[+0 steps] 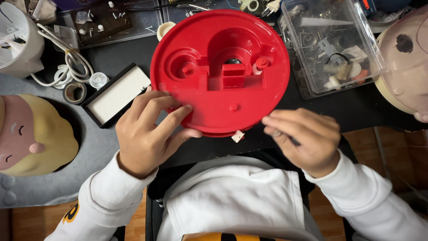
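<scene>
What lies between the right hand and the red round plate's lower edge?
In the head view, a small white clip-like piece lies between the right hand and the red round plate, at the plate's lower rim, on the dark tabletop.

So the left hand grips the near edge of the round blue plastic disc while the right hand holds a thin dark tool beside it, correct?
Not quite: the head view shows the round plastic disc is red, not blue. The left hand does grip its near edge, and the right hand holds a thin dark tool beside it.
</scene>
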